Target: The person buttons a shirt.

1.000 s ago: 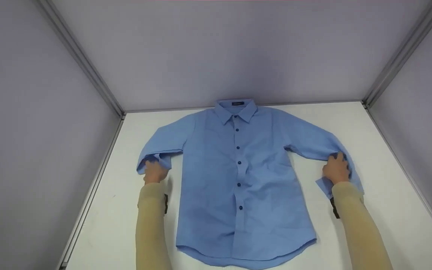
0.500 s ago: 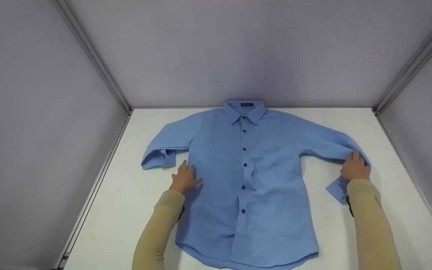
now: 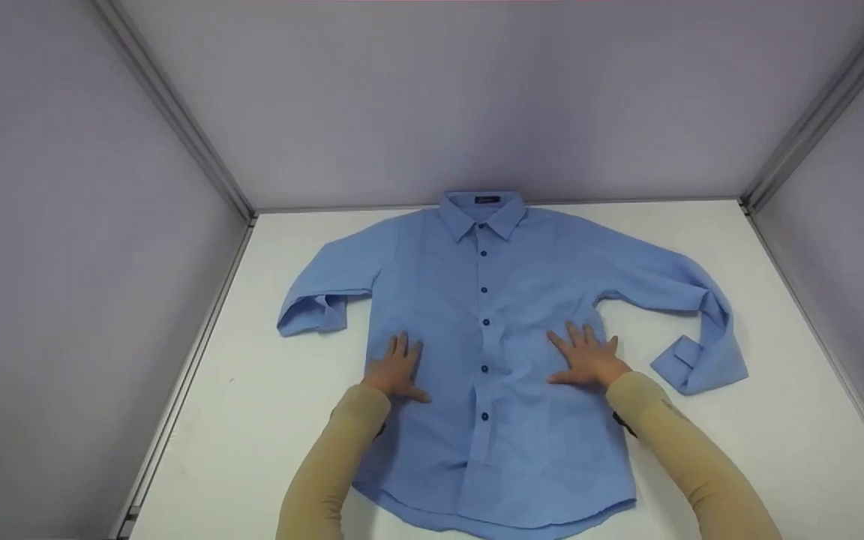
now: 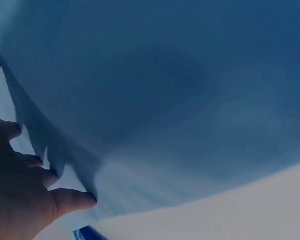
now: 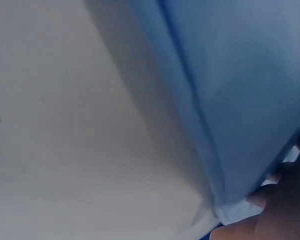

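A light blue button-up shirt (image 3: 439,300) lies front side up, collar (image 3: 482,214) toward the back wall. My left hand (image 3: 396,369), fingers spread, is over the shirt's left side, and the left wrist view shows its fingers (image 4: 72,201) against the cloth. On the other side, my right hand (image 3: 586,360) is spread flat over the shirt near its right side edge. In the right wrist view the fingers (image 5: 237,227) meet the cloth by that edge. The left sleeve (image 3: 338,270) is folded under at its end. The right sleeve (image 3: 717,322) bends down, its cuff (image 3: 678,365) turned inward.
The shirt lies on a white table (image 3: 252,420). A grey panel (image 3: 402,97) rises at the back, with more panels (image 3: 64,262) at the sides. Metal rails run along the corners.
My left hand has left the left sleeve and come right onto the shirt body. My right hand has let go of the right sleeve and moved left onto the body.
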Demonstrator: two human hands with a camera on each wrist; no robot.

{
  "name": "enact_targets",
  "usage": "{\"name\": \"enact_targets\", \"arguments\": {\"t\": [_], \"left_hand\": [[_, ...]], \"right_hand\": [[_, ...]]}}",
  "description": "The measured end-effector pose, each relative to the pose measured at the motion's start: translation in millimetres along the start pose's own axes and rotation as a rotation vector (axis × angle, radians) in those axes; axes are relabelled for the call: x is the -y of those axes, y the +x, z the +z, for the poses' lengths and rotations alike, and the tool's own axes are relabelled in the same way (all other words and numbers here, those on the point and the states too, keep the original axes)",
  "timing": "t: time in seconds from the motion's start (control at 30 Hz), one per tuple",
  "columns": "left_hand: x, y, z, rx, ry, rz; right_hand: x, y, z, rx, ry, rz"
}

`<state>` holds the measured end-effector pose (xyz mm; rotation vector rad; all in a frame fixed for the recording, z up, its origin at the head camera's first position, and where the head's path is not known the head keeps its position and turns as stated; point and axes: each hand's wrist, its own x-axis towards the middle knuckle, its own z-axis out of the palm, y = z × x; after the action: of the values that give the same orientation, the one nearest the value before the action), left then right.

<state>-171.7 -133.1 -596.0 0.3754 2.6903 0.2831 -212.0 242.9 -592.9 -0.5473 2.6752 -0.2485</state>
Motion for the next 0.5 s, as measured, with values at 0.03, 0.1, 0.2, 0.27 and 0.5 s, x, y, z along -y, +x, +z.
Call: {"name": "enact_targets", "arguments": {"t": [0.03, 0.1, 0.2, 0.27, 0.5], "left_hand": [[1.9, -1.2, -1.2, 0.002, -0.001, -0.014], [6.6, -5.0, -4.1, 0.005, 0.001, -0.059], [13.8, -11.6, -9.6, -0.001, 0.022, -0.151], [16.3, -13.7, -13.1, -0.019, 0.057, -0.187], [11.6, -0.1, -14.6, -0.151, 0.081, -0.132]], "right_hand": [[-3.7, -2.1, -0.7, 0.043, 0.003, 0.032], [-14.9, -7.2, -4.0, 0.082, 0.015, 0.098], [-31.5, -13.4, -9.6, 0.078, 0.045, 0.167], [-37.2, -15.2, -12.5, 0.041, 0.026, 0.177], [-25.2, 1.9, -10.9, -0.176, -0.057, 0.029]]}}
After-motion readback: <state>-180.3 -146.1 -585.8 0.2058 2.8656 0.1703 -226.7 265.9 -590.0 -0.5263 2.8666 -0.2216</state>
